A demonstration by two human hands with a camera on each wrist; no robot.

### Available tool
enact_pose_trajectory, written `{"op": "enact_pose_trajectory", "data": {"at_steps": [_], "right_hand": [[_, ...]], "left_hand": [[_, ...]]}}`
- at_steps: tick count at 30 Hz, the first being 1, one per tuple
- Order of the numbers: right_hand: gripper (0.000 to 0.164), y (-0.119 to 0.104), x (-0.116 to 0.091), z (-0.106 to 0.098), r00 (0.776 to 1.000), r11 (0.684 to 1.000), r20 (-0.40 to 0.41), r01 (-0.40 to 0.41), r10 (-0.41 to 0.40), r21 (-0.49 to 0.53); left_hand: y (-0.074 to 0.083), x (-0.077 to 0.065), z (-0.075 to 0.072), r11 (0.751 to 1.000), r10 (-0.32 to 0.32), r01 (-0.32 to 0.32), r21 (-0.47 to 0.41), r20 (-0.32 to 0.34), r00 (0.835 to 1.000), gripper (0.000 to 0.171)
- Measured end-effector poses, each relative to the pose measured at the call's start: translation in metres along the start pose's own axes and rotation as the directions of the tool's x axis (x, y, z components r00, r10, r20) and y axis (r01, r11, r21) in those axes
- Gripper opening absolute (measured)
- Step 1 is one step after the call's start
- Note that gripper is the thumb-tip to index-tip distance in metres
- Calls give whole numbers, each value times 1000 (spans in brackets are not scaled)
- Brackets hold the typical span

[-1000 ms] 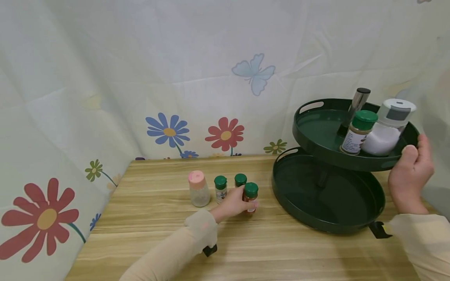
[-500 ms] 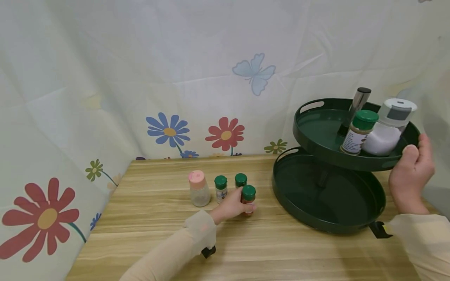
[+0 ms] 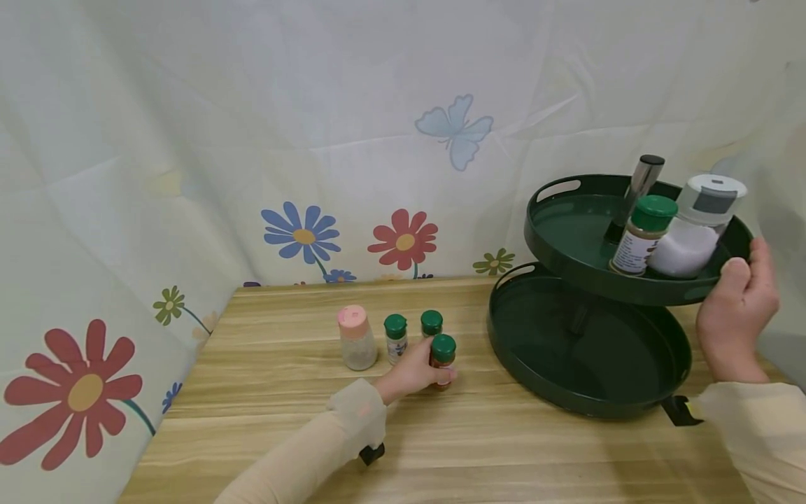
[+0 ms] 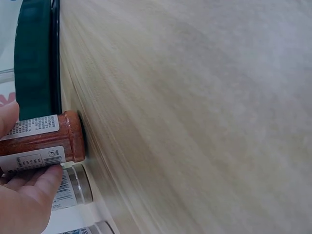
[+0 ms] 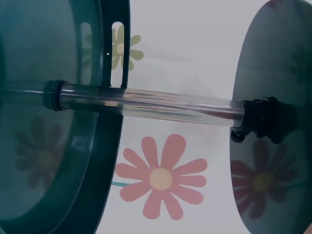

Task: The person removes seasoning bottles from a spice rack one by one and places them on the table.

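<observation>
My left hand point(image 3: 412, 369) holds a spice jar of red-brown powder point(image 4: 34, 141) with a green cap, thumb on one side and fingers on the other. The jar's base is at or very close to the wooden tabletop. Behind it stands another green-capped jar point(image 3: 432, 323), partly hidden. A white-labelled jar point(image 3: 396, 339) and a pink-capped shaker point(image 3: 357, 339) stand to the left. On the right, my right hand point(image 3: 737, 315) grips the rim of the upper tray point(image 3: 567, 227) of a dark green two-tier stand; some of its fingers are hidden.
On the upper tray are a green-capped jar point(image 3: 642, 236) and a white-lidded container of white contents point(image 3: 689, 231), beside the stand's metal post point(image 3: 644, 182). Beneath is the lower tray point(image 3: 585, 371). A flowered curtain point(image 3: 352, 140) hangs behind the table point(image 3: 283, 434).
My left hand has shifted slightly left and toward me with the red-brown spice jar. My right hand and the stand stay in place.
</observation>
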State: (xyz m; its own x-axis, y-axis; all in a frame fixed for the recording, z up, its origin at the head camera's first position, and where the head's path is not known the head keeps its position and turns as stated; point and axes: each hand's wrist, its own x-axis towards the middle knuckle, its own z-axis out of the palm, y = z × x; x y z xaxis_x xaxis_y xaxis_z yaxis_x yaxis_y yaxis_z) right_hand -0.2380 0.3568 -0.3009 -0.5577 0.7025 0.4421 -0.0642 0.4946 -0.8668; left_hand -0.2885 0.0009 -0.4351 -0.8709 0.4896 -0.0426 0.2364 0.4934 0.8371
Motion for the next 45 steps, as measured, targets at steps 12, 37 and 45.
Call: {"op": "enact_pose_trajectory", "data": {"at_steps": [12, 37, 45], "right_hand": [[48, -2, 0, 0, 1000, 1000, 3, 3, -3, -3], [48, 1, 0, 1, 1000, 1000, -7, 10, -10, -7], [48, 1, 0, 1, 1000, 1000, -21, 20, -20, 0]], "left_hand": [[-2, -1, -1, 1000, -13, 13, 21, -11, 1000, 36], [-4, -7, -6, 997, 26, -25, 77, -8, 1000, 42], [-7, -11, -10, 997, 4, -2, 80, -23, 1000, 45]]}}
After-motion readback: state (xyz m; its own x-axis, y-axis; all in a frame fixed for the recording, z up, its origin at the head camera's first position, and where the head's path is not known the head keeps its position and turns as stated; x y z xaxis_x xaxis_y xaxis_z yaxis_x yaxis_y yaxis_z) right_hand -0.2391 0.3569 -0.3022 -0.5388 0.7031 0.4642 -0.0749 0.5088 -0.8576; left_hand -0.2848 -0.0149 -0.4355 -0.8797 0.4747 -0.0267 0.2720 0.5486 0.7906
